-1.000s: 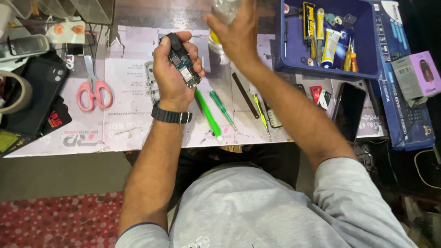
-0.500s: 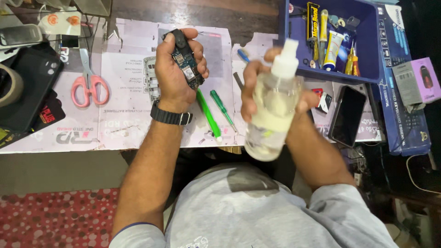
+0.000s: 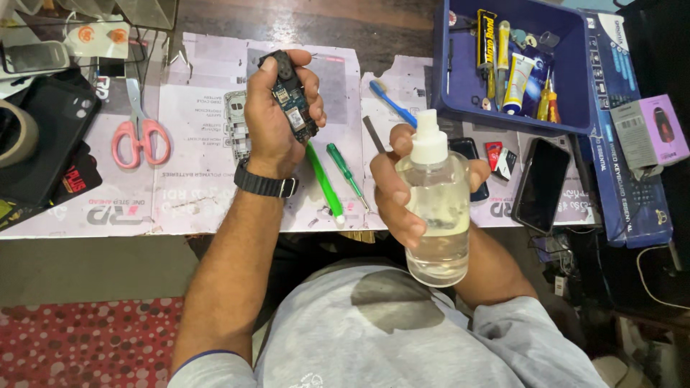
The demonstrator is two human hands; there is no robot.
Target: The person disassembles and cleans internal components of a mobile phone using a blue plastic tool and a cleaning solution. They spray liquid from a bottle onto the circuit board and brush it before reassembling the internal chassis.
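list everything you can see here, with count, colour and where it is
circuit board: 1, dark, in left hand
spray bottle: 1, clear with white nozzle, in right hand
screwdrivers: 2, green, on paper between the hands
toothbrush: 1, blue, beside the tray
scissors: 1, pink handles, left on paper
tray: 1, blue, upper right, holding tubes and tools
phone: 1, black, right of bottle
tape roll: 1, left edge
wristwatch: 1, black, left wrist
left hand: grip closed on board
right hand: grip closed on bottle

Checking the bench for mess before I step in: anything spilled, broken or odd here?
No spill shows. The paper mat has torn, ragged edges. The left hand holds a bare circuit board; the right hand holds a spray bottle upright.
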